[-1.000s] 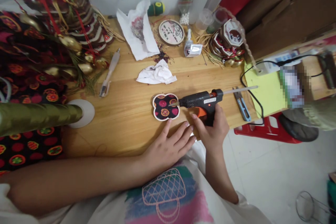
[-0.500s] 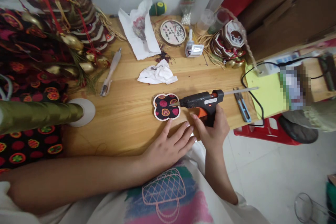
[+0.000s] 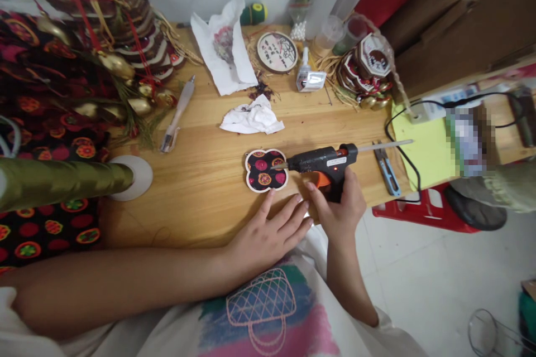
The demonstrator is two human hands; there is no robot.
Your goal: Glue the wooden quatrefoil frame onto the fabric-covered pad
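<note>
A black hot glue gun [image 3: 316, 160] with an orange trigger is in my right hand [image 3: 341, 206], its grip wrapped by the fingers. Out of its back end sticks a long glue stick [image 3: 387, 145], and a small light glows on its side. The nozzle reaches over a flower-shaped piece [image 3: 263, 179] with a pale rim and black patterned fabric face; whether it touches cannot be told. My left hand [image 3: 268, 230] lies flat at the table's front edge with fingers spread, one fingertip against the lower rim of that piece.
Crumpled white tissue [image 3: 252, 116], a pen [image 3: 178, 114], a small glue bottle [image 3: 310, 75] and a round wooden disc [image 3: 277, 52] lie behind. Blue thread snips [image 3: 387, 170] and a black cord [image 3: 412, 163] are at right. A green ribbon roll [image 3: 67, 181] stands left.
Both hands, the glue gun and the flower-shaped piece keep their places. The view has shifted very slightly.
</note>
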